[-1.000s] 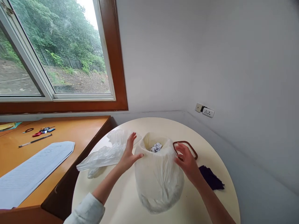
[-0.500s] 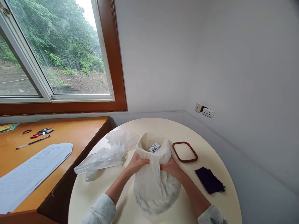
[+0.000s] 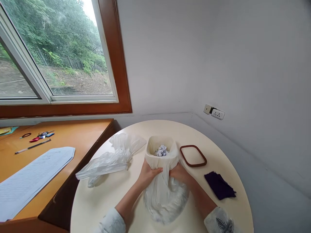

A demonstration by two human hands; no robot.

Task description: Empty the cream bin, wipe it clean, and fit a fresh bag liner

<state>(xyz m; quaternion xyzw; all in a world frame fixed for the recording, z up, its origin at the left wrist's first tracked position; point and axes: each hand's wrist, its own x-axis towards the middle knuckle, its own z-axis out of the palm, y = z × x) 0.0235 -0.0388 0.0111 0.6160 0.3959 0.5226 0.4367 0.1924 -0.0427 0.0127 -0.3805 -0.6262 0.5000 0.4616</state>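
Observation:
A small cream bin [image 3: 159, 155] stands on the round cream table [image 3: 116, 200], lined with a white plastic bag [image 3: 165, 197] that hangs down over its outside. Crumpled paper [image 3: 162, 150] lies inside. My left hand [image 3: 147, 174] grips the bag on the bin's left side, fingers closed on the plastic. My right hand [image 3: 181, 173] grips it on the right side the same way. The two hands nearly meet at the bin's front.
A second loose plastic bag [image 3: 109, 160] lies left of the bin. A brown rectangular ring [image 3: 193, 155] and a dark purple cloth [image 3: 220, 185] lie to the right. A wooden desk [image 3: 73, 136] with papers [image 3: 31, 176], a pen and keys adjoins on the left, below a window.
Both hands went from resting open on the bin's sides to gripping the bag at its front. They have pulled the plastic slightly lower and closer together.

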